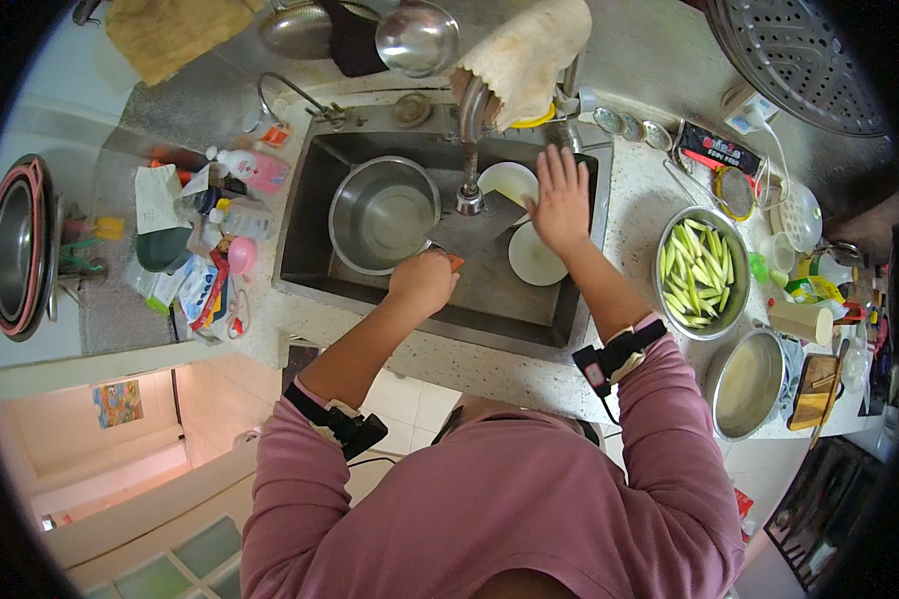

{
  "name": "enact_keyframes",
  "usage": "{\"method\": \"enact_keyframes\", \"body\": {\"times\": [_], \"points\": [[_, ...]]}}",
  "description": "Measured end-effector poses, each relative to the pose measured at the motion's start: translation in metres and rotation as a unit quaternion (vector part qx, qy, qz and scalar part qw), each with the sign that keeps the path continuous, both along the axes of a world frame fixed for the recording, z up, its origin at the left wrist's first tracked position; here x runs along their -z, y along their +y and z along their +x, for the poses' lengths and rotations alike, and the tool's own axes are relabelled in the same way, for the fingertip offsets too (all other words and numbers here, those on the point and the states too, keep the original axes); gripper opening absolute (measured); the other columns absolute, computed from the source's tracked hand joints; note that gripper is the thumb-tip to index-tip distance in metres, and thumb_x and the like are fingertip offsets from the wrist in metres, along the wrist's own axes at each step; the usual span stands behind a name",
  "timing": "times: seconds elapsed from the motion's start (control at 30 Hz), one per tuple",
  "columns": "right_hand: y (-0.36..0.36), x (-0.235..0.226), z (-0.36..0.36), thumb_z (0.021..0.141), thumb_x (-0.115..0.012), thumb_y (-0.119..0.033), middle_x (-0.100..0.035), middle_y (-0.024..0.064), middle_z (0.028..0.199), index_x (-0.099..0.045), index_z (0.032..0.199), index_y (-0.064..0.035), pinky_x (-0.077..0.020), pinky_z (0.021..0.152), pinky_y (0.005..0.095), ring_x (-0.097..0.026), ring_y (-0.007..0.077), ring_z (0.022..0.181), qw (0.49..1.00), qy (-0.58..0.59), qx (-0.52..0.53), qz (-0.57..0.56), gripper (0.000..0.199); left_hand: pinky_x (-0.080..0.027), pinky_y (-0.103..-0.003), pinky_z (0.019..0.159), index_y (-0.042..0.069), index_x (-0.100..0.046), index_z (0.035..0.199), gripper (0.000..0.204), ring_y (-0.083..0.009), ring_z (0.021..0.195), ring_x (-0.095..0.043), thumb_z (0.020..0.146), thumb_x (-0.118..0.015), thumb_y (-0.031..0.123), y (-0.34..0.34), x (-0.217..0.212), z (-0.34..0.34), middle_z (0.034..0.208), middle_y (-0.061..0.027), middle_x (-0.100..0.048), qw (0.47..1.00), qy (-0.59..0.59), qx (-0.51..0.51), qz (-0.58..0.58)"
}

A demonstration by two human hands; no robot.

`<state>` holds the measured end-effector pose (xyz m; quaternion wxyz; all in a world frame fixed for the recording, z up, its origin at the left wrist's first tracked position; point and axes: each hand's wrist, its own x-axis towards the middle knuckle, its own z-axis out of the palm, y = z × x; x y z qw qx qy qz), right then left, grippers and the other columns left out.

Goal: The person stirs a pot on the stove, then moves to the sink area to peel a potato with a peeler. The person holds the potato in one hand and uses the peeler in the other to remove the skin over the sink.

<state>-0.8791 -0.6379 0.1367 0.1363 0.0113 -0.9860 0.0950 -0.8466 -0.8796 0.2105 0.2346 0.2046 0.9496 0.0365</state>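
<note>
My left hand [423, 284] is closed around the handle of a cleaver [469, 236], with an orange bit showing beside the fingers. Its broad grey blade lies over the sink [292, 255], under the spout of the faucet [471, 150]. To the right of the blade, my right hand [563, 205] is stretched out flat with its fingers apart, holding nothing. Beneath and beside it in the sink are two white bowls [509, 181], [537, 258]. A steel pot [344, 232] with some water inside stands in the sink's left part, next to the cleaver.
On the right counter stand a steel basin [659, 262] of cut green vegetable strips and another steel basin [717, 394] with cloudy liquid. Bottles [255, 170] and packets crowd the left counter. A cloth [529, 60] hangs over the faucet. A steel ladle [418, 40] hangs behind.
</note>
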Motion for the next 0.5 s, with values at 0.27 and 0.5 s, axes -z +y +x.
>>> {"method": "enact_keyframes", "body": {"times": [0.27, 0.5], "points": [[0.077, -0.003, -0.067, 0.085, -0.05, -0.055, -0.065, 0.0105, 0.103, -0.066, 0.102, -0.006, -0.033, 0.097, 0.0398, -0.055, 0.0254, 0.104, 0.976, -0.141, 0.049, 0.156, 0.054, -0.051, -0.044, 0.072, 0.0, -0.059, 0.095, 0.031, -0.0353, 0.083, -0.064, 0.083, -0.061, 0.029, 0.002, -0.003, 0.003, 0.09, -0.0184, -0.064, 1.0, 0.002, -0.001, -0.009], [0.069, 0.001, -0.065, 0.085, -0.05, -0.056, -0.066, 0.0093, 0.097, -0.068, 0.096, -0.0079, -0.0376, 0.088, 0.0368, -0.058, 0.0244, 0.098, 0.974, -0.13, 0.085, 0.164, 0.052, -0.051, -0.044, 0.071, -0.001, -0.059, 0.095, 0.032, -0.0357, 0.082, -0.064, 0.083, -0.061, 0.029, 0.005, 0.001, 0.0, 0.09, -0.0193, -0.064, 1.0, 0.001, -0.011, 0.0]]}}
